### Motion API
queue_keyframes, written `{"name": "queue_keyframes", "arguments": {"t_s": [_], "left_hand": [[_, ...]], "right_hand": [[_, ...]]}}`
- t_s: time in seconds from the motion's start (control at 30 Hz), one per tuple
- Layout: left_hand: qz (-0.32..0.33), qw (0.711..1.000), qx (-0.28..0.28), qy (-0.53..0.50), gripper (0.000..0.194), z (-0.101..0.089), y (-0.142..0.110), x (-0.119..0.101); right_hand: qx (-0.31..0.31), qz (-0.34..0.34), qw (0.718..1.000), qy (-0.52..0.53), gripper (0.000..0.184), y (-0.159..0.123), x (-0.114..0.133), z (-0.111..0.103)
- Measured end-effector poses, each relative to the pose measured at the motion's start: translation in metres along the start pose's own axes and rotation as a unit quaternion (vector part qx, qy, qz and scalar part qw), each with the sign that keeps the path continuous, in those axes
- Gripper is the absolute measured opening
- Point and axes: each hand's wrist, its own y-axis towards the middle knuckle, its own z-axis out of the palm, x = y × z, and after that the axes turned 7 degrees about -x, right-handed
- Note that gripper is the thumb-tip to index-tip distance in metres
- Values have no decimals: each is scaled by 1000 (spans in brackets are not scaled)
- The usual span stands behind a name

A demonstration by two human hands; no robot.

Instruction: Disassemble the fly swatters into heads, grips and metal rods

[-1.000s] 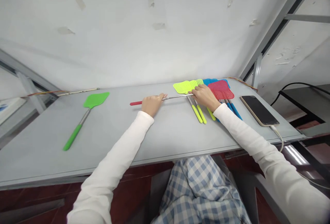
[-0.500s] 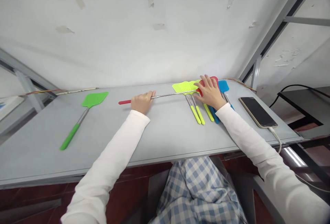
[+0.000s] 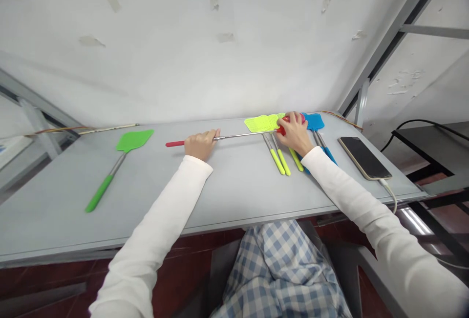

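A red fly swatter [image 3: 245, 135] with an extended metal rod lies crosswise between my two hands. My left hand [image 3: 200, 145] is wrapped around it where the rod meets the red grip, whose end sticks out to the left. Curled fingers of my right hand [image 3: 294, 134] grasp the red mesh head and hide much of it. Under and beside that head lie several yellow fly swatters [image 3: 261, 123], handles pointing toward me. Blue fly swatters [image 3: 315, 121] lie just right of my right hand, partly covered by it and the sleeve.
A green fly swatter [image 3: 134, 139] rests alone on the left of the grey table [image 3: 227, 186]. At the right a phone [image 3: 364, 158] is plugged into a white cable [image 3: 391, 196]. The white wall rises behind the table, and metal frame posts stand at both sides.
My right hand's spread fingers have closed around the red head. The red swatter has shifted slightly left, so more of the blue swatters shows. The left hand keeps its grip.
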Motion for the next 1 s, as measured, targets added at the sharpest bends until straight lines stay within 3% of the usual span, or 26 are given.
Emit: {"name": "queue_keyframes", "arguments": {"t_s": [0.17,0.27,0.4,0.6,0.67,0.77,1.0], "left_hand": [[2,1000,-5,15,46,1,1,7],[-5,1000,-5,23,45,2,2,10],[-9,999,4,32,43,3,2,13],[-6,998,34,52,46,4,0,7],[-3,998,40,54,47,3,0,6],[-1,997,52,65,50,2,1,5],[47,987,132,83,50,-1,-6,-21]], "right_hand": [[-30,21,996,84,79,3,-7,3],[-79,43,983,163,91,7,-19,11],[-131,134,936,296,84,13,-36,26],[-125,342,854,371,66,16,-49,32],[-102,357,833,411,58,16,-50,30],[-88,300,849,425,40,16,-45,28],[-177,266,895,310,29,15,-19,16]]}}
